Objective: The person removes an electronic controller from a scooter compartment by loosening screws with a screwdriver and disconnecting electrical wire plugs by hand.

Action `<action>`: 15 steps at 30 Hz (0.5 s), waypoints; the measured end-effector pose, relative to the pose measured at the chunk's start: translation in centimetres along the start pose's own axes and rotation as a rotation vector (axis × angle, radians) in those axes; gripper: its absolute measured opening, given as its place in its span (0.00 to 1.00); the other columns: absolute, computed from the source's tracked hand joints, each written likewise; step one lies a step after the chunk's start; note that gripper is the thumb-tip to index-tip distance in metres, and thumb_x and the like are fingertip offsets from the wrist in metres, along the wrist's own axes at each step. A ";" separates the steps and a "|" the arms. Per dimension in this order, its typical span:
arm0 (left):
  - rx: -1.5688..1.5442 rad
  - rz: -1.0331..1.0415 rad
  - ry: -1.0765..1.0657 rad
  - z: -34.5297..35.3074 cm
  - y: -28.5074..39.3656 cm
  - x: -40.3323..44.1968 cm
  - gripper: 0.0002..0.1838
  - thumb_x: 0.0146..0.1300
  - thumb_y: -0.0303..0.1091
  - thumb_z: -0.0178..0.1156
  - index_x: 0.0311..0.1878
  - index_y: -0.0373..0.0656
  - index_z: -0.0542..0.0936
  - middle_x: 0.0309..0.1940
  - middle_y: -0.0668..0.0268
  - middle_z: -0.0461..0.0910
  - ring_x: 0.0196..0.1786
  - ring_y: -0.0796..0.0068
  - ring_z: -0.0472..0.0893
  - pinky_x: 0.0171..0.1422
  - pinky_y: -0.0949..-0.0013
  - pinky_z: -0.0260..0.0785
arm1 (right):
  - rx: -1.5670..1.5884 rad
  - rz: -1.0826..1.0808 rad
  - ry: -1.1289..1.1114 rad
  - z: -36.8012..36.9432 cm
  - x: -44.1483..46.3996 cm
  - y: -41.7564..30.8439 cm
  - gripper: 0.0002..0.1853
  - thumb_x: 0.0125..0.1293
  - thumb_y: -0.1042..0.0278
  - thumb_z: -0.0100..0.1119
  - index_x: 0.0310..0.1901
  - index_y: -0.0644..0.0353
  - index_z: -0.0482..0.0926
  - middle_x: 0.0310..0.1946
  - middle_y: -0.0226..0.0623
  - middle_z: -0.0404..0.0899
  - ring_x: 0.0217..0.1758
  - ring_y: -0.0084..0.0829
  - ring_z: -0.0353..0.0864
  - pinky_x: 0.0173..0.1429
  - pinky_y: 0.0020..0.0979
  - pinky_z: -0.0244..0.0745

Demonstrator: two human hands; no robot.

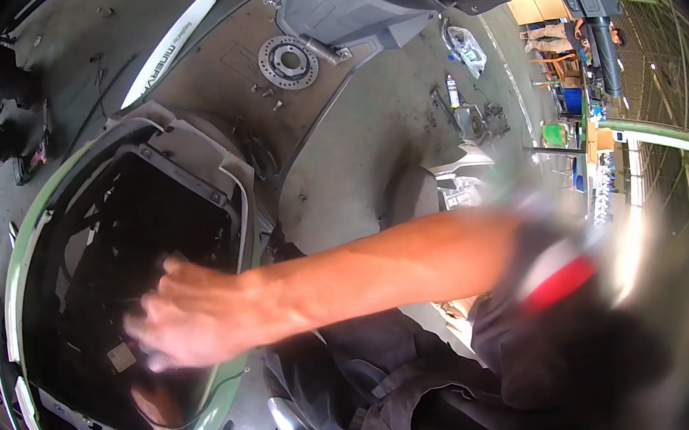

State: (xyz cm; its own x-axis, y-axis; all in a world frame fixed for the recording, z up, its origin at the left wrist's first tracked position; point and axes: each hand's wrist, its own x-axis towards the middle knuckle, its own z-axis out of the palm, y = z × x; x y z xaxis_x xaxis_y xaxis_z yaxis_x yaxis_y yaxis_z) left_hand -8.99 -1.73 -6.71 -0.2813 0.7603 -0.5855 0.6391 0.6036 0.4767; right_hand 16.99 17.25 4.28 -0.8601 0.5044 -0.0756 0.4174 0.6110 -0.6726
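Note:
My right hand [197, 312] hangs over the dark opening in the scooter's body, its fingers bent downward and smeared by motion. Whether it holds anything does not show. Lower down, my left hand [151, 404] reaches into the same opening, its fingers lost in shadow. A thin dark cable [206, 415] loops across beside the left wrist. The scooter's pale green body panel [21, 263] rims the opening. Inside, close to both hands, is a small light-coloured label [121, 357].
A perforated brake disc [288, 62] lies on the scooter's brown floorboard [213, 93], with several loose bolts [269, 95] and pliers [262, 154] nearby. A white "MINERVA" panel [176, 45] rests at the left. On the floor are a spray can [452, 91] and a plastic bag [466, 50]. Another person [555, 39] is in the background.

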 end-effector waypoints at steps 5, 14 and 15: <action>-0.026 -0.032 -0.028 -0.9 2.2 -0.7 0.24 0.67 0.39 0.55 0.58 0.28 0.79 0.50 0.39 0.83 0.47 0.51 0.85 0.53 0.53 0.73 | -0.107 -0.226 0.098 1.2 -0.2 -0.5 0.18 0.70 0.53 0.56 0.41 0.64 0.75 0.27 0.42 0.80 0.31 0.41 0.84 0.43 0.48 0.74; -0.150 -0.023 0.038 -0.3 3.1 -0.8 0.22 0.66 0.42 0.61 0.45 0.25 0.79 0.39 0.37 0.82 0.41 0.41 0.80 0.48 0.46 0.71 | -0.127 -0.241 0.408 2.8 0.6 -1.3 0.22 0.69 0.52 0.60 0.45 0.68 0.79 0.17 0.40 0.79 0.21 0.40 0.84 0.42 0.45 0.70; -0.224 -0.061 -0.010 -0.6 3.8 -0.9 0.22 0.65 0.42 0.61 0.45 0.25 0.79 0.40 0.37 0.82 0.42 0.42 0.81 0.48 0.46 0.71 | -0.084 -0.195 0.266 2.7 0.4 -1.2 0.23 0.68 0.51 0.60 0.45 0.69 0.79 0.19 0.41 0.81 0.24 0.42 0.85 0.44 0.46 0.72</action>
State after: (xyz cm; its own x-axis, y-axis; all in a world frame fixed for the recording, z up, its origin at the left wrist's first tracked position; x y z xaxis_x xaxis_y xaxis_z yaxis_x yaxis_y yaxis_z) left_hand -6.73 -0.02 -4.00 -0.3069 0.7192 -0.6234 0.4462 0.6873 0.5732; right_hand 15.31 15.09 3.11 -0.8241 0.5082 0.2504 0.2849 0.7538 -0.5921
